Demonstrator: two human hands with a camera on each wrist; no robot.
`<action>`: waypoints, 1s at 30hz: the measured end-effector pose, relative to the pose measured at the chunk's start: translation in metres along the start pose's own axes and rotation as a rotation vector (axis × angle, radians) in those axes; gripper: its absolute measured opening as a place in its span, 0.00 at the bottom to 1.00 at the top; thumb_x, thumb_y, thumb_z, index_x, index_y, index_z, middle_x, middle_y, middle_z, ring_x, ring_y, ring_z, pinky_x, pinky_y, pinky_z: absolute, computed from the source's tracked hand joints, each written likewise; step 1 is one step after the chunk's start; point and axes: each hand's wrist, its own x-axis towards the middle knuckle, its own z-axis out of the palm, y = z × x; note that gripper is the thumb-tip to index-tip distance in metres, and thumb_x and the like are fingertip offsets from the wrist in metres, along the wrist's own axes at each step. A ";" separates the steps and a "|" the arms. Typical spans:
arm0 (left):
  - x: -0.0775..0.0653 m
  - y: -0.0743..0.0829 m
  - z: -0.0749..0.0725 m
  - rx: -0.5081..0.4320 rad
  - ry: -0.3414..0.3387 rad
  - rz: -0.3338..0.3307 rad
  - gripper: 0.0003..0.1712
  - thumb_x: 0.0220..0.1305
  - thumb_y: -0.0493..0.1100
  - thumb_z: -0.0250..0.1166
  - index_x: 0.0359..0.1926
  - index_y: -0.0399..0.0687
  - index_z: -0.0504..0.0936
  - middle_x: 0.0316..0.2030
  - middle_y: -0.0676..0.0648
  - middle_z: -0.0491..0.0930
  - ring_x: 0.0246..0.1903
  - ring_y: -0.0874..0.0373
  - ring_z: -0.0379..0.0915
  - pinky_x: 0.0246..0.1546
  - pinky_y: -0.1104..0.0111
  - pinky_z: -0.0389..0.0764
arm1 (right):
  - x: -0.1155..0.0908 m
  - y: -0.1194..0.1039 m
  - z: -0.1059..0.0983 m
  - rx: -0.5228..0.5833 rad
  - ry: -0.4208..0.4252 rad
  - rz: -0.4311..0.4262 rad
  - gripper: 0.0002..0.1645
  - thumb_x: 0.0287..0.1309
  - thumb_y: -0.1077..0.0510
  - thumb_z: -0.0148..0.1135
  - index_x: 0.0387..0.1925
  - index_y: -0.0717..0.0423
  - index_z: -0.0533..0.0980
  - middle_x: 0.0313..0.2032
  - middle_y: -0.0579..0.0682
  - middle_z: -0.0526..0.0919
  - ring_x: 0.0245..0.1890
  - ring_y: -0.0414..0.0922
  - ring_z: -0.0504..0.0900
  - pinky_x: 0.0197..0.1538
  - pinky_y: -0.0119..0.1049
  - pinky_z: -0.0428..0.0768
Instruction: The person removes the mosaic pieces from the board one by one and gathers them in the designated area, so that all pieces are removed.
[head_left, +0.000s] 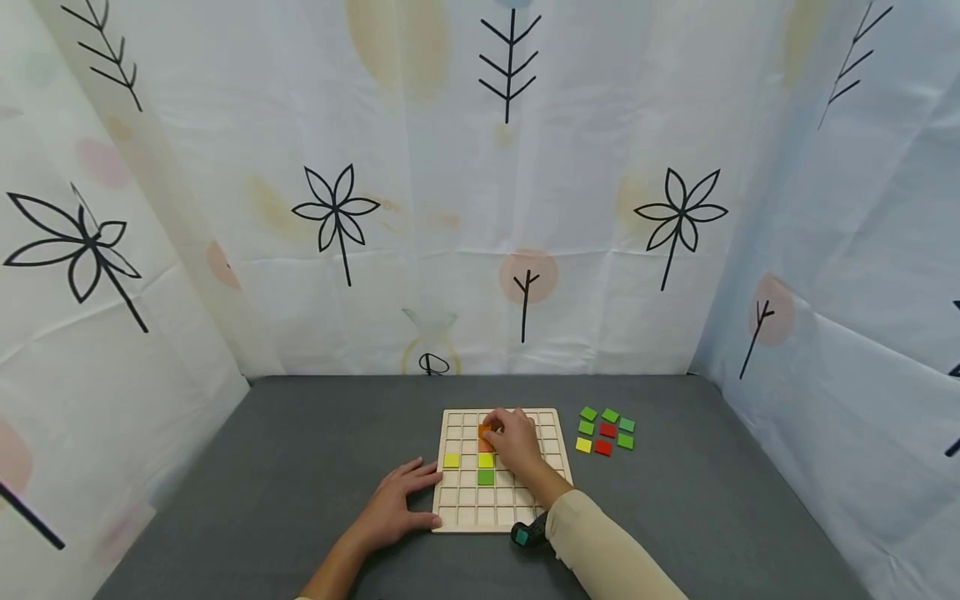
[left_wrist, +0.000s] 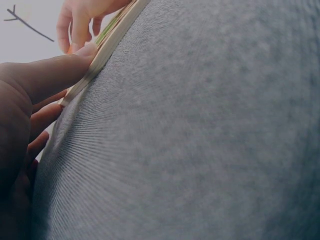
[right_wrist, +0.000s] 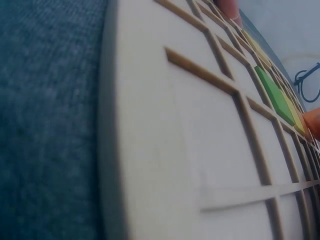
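Observation:
A pale wooden grid board [head_left: 468, 518] lies on the table. My right hand [head_left: 519, 446] reaches over its upper middle and pinches an orange tile [head_left: 483, 431] between thumb and index finger. Just below is another patch of orange, partly covered by the thumb. Farther down that column sit a yellow tile [head_left: 486, 460] and a green tile [head_left: 485, 477]; a second yellow tile [head_left: 451, 461] lies near the left edge. My left hand [head_left: 397, 504] rests flat with fingers extended, touching the board's left side. In the left wrist view, its thumb [left_wrist: 60, 72] presses against the board's edge [left_wrist: 107, 52].
Right of the board lie several loose tiles: green ones [head_left: 587, 427], red ones [head_left: 603, 447] and a yellow one [head_left: 583, 445]. A dark wrist device [head_left: 529, 532] sits at the right cuff. Grey cloth [head_left: 300, 450] covers the table; patterned white curtains [head_left: 420, 292] surround it.

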 end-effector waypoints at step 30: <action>0.000 -0.001 0.001 -0.004 0.004 0.002 0.42 0.45 0.61 0.75 0.61 0.49 0.79 0.64 0.49 0.71 0.69 0.41 0.54 0.62 0.36 0.52 | -0.031 0.019 -0.061 0.049 0.059 0.004 0.06 0.55 0.65 0.69 0.32 0.53 0.80 0.31 0.44 0.77 0.32 0.42 0.73 0.35 0.37 0.75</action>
